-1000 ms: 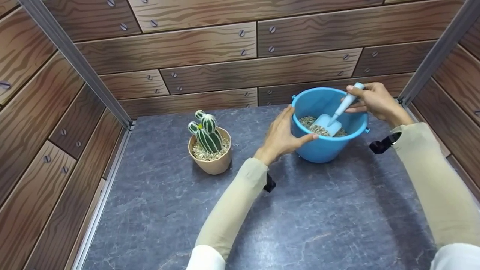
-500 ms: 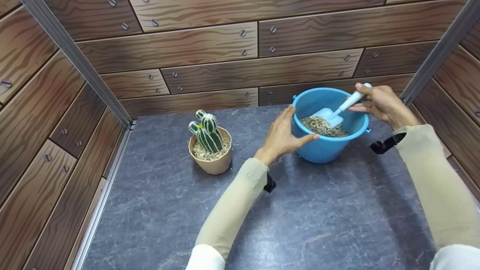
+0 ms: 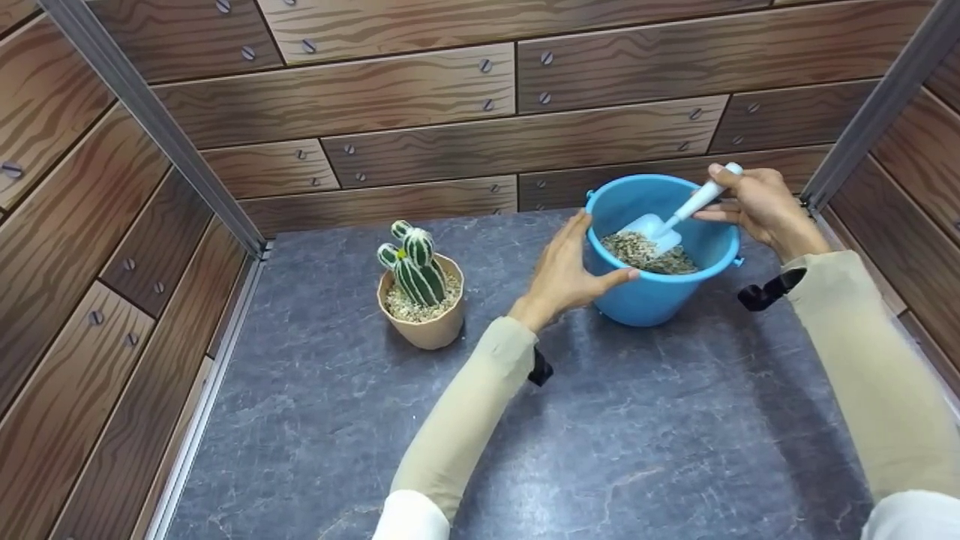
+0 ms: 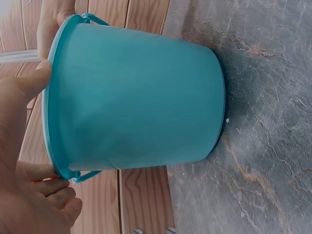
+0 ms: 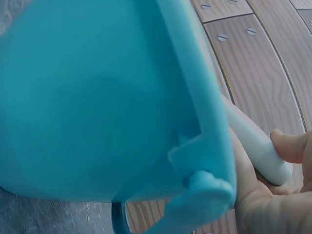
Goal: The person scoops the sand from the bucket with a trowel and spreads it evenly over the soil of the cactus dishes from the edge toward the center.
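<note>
A blue bucket holding grey-brown gravel stands at the right of the table. My left hand grips its left side, with thumb and fingertips spread along the rim; the left wrist view shows the thumb on that rim. Over the far right side, my right hand holds a small pale blue shovel by its handle. Its blade tilts down inside the bucket, its front edge at the gravel. In the right wrist view the bucket wall hides the blade, and only the handle shows.
A cactus in a tan pot with pale gravel stands left of the bucket. Wood-patterned walls enclose the grey marbled table at the back and both sides. The bucket's carrying handle hangs from its rim.
The shovel and right hand have shifted right, and the blade has drawn back, uncovering more gravel. During the last half second they moved only slightly. The left hand and bucket stay put.
</note>
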Tool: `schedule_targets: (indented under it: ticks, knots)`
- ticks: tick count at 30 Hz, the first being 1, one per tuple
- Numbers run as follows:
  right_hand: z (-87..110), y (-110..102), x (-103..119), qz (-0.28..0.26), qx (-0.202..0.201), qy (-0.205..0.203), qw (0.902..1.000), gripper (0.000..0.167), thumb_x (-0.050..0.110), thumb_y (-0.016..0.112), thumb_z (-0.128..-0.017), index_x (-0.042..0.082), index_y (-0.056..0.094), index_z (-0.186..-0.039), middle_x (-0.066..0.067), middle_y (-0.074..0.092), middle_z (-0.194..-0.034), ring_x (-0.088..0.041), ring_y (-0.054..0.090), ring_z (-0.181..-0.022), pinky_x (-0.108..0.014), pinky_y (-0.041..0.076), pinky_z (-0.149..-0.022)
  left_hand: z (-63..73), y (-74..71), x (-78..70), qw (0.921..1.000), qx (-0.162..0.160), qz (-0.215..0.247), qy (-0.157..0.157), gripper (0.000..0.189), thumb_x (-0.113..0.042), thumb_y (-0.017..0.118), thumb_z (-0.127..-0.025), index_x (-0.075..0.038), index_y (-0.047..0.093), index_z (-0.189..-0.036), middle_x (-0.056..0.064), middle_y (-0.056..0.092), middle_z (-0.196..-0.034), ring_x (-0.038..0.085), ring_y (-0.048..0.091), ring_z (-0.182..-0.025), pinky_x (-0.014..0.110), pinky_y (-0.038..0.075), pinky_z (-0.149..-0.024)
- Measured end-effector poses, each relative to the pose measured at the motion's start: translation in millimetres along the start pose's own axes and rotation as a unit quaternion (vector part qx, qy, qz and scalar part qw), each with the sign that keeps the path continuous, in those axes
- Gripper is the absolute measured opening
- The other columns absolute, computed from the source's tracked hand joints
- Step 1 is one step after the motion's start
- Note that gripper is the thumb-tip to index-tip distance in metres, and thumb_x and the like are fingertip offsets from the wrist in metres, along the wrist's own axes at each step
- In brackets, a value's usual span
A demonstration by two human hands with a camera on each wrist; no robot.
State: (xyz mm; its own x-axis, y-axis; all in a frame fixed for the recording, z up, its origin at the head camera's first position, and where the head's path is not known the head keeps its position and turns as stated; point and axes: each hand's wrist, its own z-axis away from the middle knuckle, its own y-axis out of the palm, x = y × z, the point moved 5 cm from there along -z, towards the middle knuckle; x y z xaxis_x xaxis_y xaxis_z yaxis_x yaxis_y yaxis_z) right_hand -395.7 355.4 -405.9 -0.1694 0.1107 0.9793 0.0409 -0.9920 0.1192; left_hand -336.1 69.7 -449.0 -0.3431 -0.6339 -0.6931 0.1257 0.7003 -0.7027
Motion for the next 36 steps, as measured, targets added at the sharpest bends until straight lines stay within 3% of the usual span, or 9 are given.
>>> schedule_targets:
  ticks: [4, 9, 23, 31, 36]
  knots:
    - [0.0, 2.8, 1.1, 0.029, -0.02, -0.013, 0.9993, 0.043, 0.034, 0.066, -0.105, -0.003, 0.053, -0.123, -0.011, 0.061, -0.11, -0.023, 0.082, -0.084, -0.034, 0.065, -0.089, -0.3, 0.0, -0.8, 1.0, 0.003, -0.003, -0.001, 0.117, -0.074, 0.078, -0.084, -0.016, 0.027, -0.171, -0.002, 0.021, -0.179, 0.023, 0.025, -0.164, 0.047, 0.031, -0.132]
    - [3.1, 9.0, 3.5, 0.028, -0.024, -0.029, 0.9989, 0.044, 0.033, 0.069, -0.103, -0.003, 0.056, -0.123, -0.008, 0.072, -0.098, -0.023, 0.082, -0.082, -0.034, 0.066, -0.084, -0.9, 0.8, -1.6, 1.0, 0.004, 0.0, -0.007, 0.117, -0.075, 0.078, -0.082, -0.017, 0.027, -0.171, -0.004, 0.02, -0.179, 0.022, 0.025, -0.164, 0.047, 0.031, -0.132]
    - [2.5, 28.2, 3.7, 0.004, -0.008, -0.009, 0.9999, 0.041, 0.031, 0.065, -0.106, -0.008, 0.059, -0.117, -0.011, 0.063, -0.106, -0.022, 0.082, -0.087, -0.036, 0.064, -0.09, 3.6, -3.0, 3.8, 0.9997, -0.011, 0.017, 0.012, 0.114, -0.07, 0.079, -0.085, -0.015, 0.028, -0.17, 0.002, 0.025, -0.178, 0.025, 0.027, -0.163, 0.05, 0.03, -0.131]
    - [2.8, 21.7, 3.2, -0.043, -0.018, 0.012, 0.9988, 0.029, 0.028, 0.064, -0.106, 0.002, 0.06, -0.118, -0.009, 0.062, -0.105, -0.024, 0.082, -0.086, -0.036, 0.064, -0.092, 16.6, -16.8, 9.4, 0.999, -0.032, 0.017, 0.028, 0.108, -0.067, 0.078, -0.087, -0.014, 0.032, -0.169, 0.006, 0.031, -0.176, 0.027, 0.03, -0.162, 0.052, 0.03, -0.131]
    - [5.0, 19.7, 7.0, -0.078, -0.028, 0.018, 0.9964, 0.027, 0.027, 0.067, -0.105, 0.005, 0.061, -0.119, -0.009, 0.054, -0.115, -0.026, 0.082, -0.085, -0.036, 0.064, -0.093, 30.5, -28.2, 16.2, 0.9974, -0.055, 0.022, 0.041, 0.105, -0.063, 0.08, -0.088, -0.012, 0.034, -0.168, 0.009, 0.035, -0.173, 0.029, 0.034, -0.16, 0.05, 0.031, -0.131]
